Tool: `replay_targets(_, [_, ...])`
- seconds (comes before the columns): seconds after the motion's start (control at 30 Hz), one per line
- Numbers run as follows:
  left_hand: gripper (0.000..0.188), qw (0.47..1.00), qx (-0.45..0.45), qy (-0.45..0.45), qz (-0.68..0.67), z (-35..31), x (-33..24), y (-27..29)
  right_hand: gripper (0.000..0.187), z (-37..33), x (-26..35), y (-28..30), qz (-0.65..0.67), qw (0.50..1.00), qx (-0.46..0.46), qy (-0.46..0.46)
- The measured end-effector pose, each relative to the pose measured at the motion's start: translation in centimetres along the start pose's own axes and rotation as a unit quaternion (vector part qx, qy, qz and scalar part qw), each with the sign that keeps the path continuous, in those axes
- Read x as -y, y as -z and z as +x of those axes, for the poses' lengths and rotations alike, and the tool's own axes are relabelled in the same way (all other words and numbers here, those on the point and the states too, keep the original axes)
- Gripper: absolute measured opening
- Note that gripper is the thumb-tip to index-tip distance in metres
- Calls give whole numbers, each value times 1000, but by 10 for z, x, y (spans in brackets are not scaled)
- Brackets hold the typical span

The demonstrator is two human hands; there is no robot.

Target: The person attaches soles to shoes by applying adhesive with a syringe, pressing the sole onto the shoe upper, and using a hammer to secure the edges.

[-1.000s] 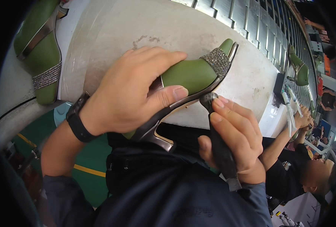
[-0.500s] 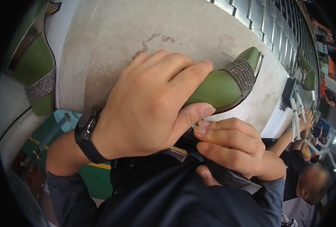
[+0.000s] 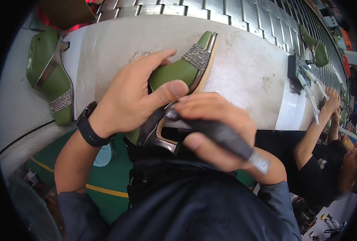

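My left hand (image 3: 126,94) is wrapped round a high-heeled sandal (image 3: 196,57) on a green shoe last (image 3: 174,73). A glittery band crosses its toe, which points to the far right. Its shiny metallic heel (image 3: 168,146) juts toward my body. In my right hand (image 3: 226,120) is a dark, slim tool (image 3: 220,138) with a flat, pale end near the wrist. The tool's other end meets the sandal's side near my left thumb; motion blur and my fingers hide its exact kind.
Another sandal on a green last (image 3: 46,74) lies at the left. Beyond the pale worktable (image 3: 246,72) runs a slatted metal conveyor (image 3: 218,12), carrying a further green shoe (image 3: 317,48). To the right, syringes (image 3: 309,92) stand in a dark block beside a co-worker's hand (image 3: 331,100).
The sandal has tilted, so its heel and sole edge now show and its toe points farther away. My right hand has shifted up and left, with the tool at the sandal's side.
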State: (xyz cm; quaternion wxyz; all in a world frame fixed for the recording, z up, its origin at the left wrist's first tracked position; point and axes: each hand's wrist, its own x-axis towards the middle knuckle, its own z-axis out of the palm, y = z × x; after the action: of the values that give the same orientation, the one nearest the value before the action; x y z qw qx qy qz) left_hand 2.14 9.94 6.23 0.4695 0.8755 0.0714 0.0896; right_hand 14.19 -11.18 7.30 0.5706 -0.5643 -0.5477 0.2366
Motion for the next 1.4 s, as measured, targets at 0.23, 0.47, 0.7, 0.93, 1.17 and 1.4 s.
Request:
replay_targets(0.23, [71,982,41,91,161,35,-36,-25,30,-9,19,67,90,973,-209,45])
replay_targets(0.47, [67,984,62,128,109,45,-42,-27,14,19,-3,38,133,966,-194,-105])
replay_targets(0.7, [69,983,38,100,148,47,-39,-26,13,72,-41,76,238,928,-239,-156])
replay_targets(0.93, [76,969,-188,-71,141,35,-59,-6,12,23,-67,91,223,922,-223,-226])
replay_targets(1.17, [62,983,-138,-116,-41,29,-130,1,17,-3,-16,69,201,911,-246,-264])
replay_targets(1.4, [63,967,-186,-173,14,17,-135,-22,30,-12,120,52,229,924,-251,178])
